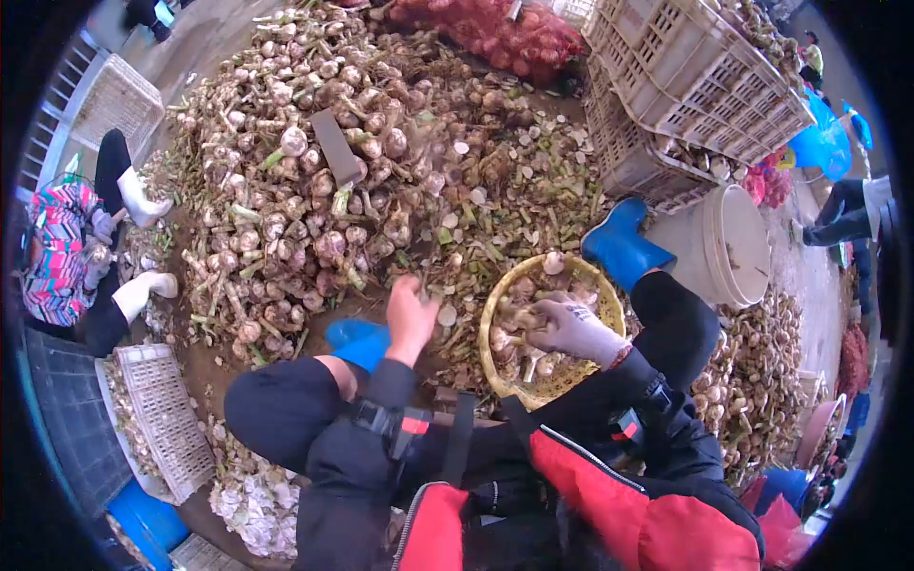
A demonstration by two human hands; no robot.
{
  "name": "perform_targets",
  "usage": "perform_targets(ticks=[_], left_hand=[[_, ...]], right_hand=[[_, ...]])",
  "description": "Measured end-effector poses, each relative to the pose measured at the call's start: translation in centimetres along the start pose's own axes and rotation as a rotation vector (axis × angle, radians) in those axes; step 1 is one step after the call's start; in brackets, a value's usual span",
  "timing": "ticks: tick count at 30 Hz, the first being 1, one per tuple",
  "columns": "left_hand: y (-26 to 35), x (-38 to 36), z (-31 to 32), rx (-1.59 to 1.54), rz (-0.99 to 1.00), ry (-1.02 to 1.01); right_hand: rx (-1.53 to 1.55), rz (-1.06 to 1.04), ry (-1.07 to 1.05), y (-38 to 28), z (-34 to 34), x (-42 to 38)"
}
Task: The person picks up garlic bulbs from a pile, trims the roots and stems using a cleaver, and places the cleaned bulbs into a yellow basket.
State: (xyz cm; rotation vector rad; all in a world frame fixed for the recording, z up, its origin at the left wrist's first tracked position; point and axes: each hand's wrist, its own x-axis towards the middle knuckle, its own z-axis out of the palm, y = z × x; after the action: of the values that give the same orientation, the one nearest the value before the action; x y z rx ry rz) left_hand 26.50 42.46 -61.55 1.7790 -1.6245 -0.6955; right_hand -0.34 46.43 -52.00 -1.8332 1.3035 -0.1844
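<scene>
My left hand (411,316), bare, is raised just left of the yellow basket, above trimmed garlic scraps. Its fingers are curled together; whatever they hold, if anything, is hidden. A pale glove covers my right hand (581,330), which is inside the round yellow basket (488,360) with its fingers closed around a garlic bulb (539,335). More bulbs with short stems lie in the basket around it. Beyond my hands spreads a big heap of garlic (286,190) with long stems. A grey-brown block (333,145) rests on the heap.
Stacked white crates (700,76) of garlic stand at upper right, beside a white bucket (738,246). My blue boots (628,238) flank the basket. At left sits another person (67,252) near a white crate (164,419). Red net sacks (495,38) lie at the back.
</scene>
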Motion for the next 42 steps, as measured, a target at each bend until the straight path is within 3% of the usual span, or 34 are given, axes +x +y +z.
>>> perform_targets(ticks=[1, 2, 6, 7, 9, 10, 11, 15, 17, 18, 19, 21, 22, 25, 27, 29, 31, 33, 35, 36, 37, 38, 39, 40, 41, 42], left_hand=[[0.7, 1.9, -0.2, -0.021, -0.077, -0.024], [0.2, 3.9, 0.2, 0.073, 0.035, 0.051], [-2.3, 11.8, 3.2, 0.304, 0.276, 0.141], [-2.5, 13.1, 3.5, 0.274, 0.192, 0.003], [-1.9, 14.3, 3.4, 0.453, 0.122, -0.157], [-1.9, 14.4, 3.7, 0.464, 0.152, -0.132], [-0.2, 13.9, 3.6, 0.446, 0.183, -0.090], [6.3, 8.1, 1.8, -0.081, 0.065, -0.301], [8.7, 4.9, 1.4, -0.584, -0.141, -0.455], [10.7, 3.4, 0.2, -0.681, -0.233, -0.491], [11.5, 2.8, -0.7, -0.681, -0.235, -0.487], [12.1, 0.1, -2.0, -0.557, -0.126, -0.266], [12.6, -1.1, -3.2, -0.370, -0.055, -0.226], [13.8, -5.1, -4.5, -0.154, 0.496, -0.035], [12.5, -5.5, -4.3, -0.143, 0.483, 0.013], [9.6, -5.3, -4.6, 0.061, 0.329, -0.074], [9.0, -6.1, -5.7, 0.012, 0.235, -0.163], [11.6, -7.3, -5.9, -0.317, 0.158, -0.164], [14.6, -7.9, -6.2, -0.352, 0.333, -0.163], [15.4, -7.8, -6.2, -0.286, 0.433, -0.200], [13.8, -7.2, -5.5, -0.216, 0.471, -0.235], [11.9, -7.2, -4.9, -0.224, 0.367, -0.285], [10.3, -7.1, -4.1, -0.233, 0.278, -0.329], [9.0, -7.8, -3.3, -0.517, -0.143, -0.490], [9.3, -8.6, -3.7, -0.755, -0.300, -0.615], [9.4, -10.5, -5.3, -0.316, 0.318, -0.527]], right_hand=[[-0.067, 0.095, 0.085, 1.4, 0.8, -0.4], [-0.137, 0.192, 0.172, 1.9, 1.1, -0.5], [0.057, 0.277, 0.057, 2.1, 1.0, 0.5], [-0.015, 0.159, 0.161, 3.4, 2.2, 0.8], [0.056, 0.146, 0.201, 3.2, 2.1, 1.6], [0.156, 0.155, 0.199, 2.7, 1.7, 1.8], [0.166, 0.155, 0.214, 2.5, 1.5, 2.2], [0.208, 0.061, 0.428, 1.2, 2.0, 3.3], [0.187, -0.050, 0.472, -0.1, 2.3, 3.6], [0.341, 0.013, 0.331, -1.1, 1.5, 2.9], [0.341, 0.010, 0.327, -1.4, 1.3, 2.9], [0.537, 0.055, 0.295, -1.7, 1.9, 1.7], [0.537, 0.096, 0.279, -1.3, 2.1, 1.4], [0.741, -0.004, 0.306, -5.1, 0.6, -1.6], [0.573, -0.113, 0.404, -5.4, 1.0, -2.2], [0.403, -0.215, 0.494, -5.7, 1.1, -3.6], [0.162, -0.305, 0.711, -5.9, -0.2, -4.5], [0.186, -0.263, 0.644, -5.9, -0.3, -4.8], [0.725, -0.005, 0.250, -5.9, -0.2, -5.1], [0.887, -0.081, 0.184, -6.2, 0.0, -5.4], [1.017, 0.012, -0.011, -6.4, -1.2, -6.3], [0.875, -0.131, 0.071, -7.1, -1.9, -7.6], [0.913, -0.139, 0.057, -7.0, -2.4, -7.8], [0.950, -0.147, 0.042, -6.9, -3.0, -7.9], [1.193, 0.004, -0.080, -6.4, -2.5, -7.9], [0.904, -0.123, 0.108, -6.9, -2.3, -8.0]])
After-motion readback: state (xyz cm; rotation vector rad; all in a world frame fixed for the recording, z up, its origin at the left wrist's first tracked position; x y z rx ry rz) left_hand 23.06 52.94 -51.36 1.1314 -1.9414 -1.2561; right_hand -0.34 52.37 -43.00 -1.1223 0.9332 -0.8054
